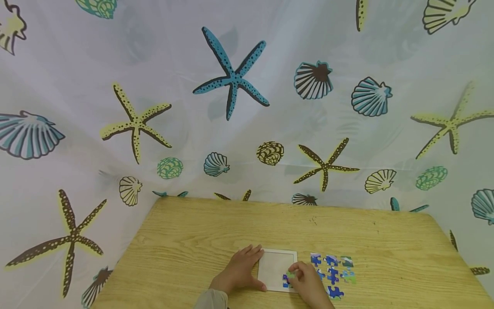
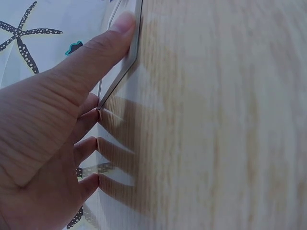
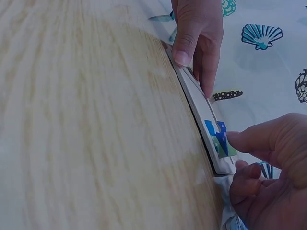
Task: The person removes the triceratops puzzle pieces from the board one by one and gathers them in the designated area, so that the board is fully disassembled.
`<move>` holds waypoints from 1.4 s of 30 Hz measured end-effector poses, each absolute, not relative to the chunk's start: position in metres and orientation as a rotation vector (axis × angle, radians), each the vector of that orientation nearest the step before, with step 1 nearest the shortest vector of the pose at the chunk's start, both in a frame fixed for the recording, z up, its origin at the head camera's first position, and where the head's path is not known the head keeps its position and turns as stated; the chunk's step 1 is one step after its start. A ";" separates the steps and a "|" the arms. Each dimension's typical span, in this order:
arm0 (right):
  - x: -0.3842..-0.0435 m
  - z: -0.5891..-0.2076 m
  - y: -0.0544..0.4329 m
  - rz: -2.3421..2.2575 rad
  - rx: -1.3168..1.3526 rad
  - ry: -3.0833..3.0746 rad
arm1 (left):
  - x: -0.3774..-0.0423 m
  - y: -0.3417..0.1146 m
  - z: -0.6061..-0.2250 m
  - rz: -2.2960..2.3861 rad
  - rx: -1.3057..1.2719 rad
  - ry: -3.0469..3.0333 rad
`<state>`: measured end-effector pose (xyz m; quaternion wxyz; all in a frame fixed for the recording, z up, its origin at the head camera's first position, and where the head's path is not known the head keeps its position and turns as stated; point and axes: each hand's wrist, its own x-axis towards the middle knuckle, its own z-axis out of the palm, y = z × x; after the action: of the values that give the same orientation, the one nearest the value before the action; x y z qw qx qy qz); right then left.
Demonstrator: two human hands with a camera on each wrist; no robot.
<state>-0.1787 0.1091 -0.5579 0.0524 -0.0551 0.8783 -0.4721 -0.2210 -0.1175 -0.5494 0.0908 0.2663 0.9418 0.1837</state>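
A shallow white puzzle frame [image 1: 275, 250] lies on the table, with a blue and green jigsaw piece [image 1: 286, 281] in its near right corner. My left hand [image 1: 242, 268] steadies the frame, its thumb pressing the near rim and its fingers spread along the left side. In the left wrist view, the thumb [image 2: 93, 57] lies straight across the frame's edge. My right hand [image 1: 306, 283] pinches at the corner piece with curled fingers. The right wrist view has its thumb [image 3: 259, 136] right at the edge of the piece [image 3: 221, 143]; the fingertips partly hide the piece from above.
To the right of the frame, several loose jigsaw pieces [image 1: 332, 274], blue, white and green, lie in rough rows. The wooden table [image 1: 193, 231] is bordered by a white curtain [image 1: 173, 51] printed with starfish and shells.
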 end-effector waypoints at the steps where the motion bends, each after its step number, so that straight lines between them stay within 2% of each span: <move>1: -0.179 -0.558 0.109 -1.441 -0.178 2.678 | -0.221 -0.117 -0.550 0.545 0.786 2.797; 15: -0.177 -0.561 0.112 -1.587 -0.187 2.517 | -0.221 -0.117 -0.551 0.537 0.775 2.798; 26: -0.175 -0.562 0.118 -1.645 -0.076 2.502 | -0.222 -0.118 -0.552 0.538 0.798 2.799; 42: -0.168 -0.558 0.161 -1.639 0.117 2.588 | -0.221 -0.118 -0.552 0.572 0.807 2.794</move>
<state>-0.1677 0.1610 -0.5577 0.0378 0.0383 0.8437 -0.5342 -0.2211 -0.1183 -0.5515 0.0886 0.2711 0.9390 0.1924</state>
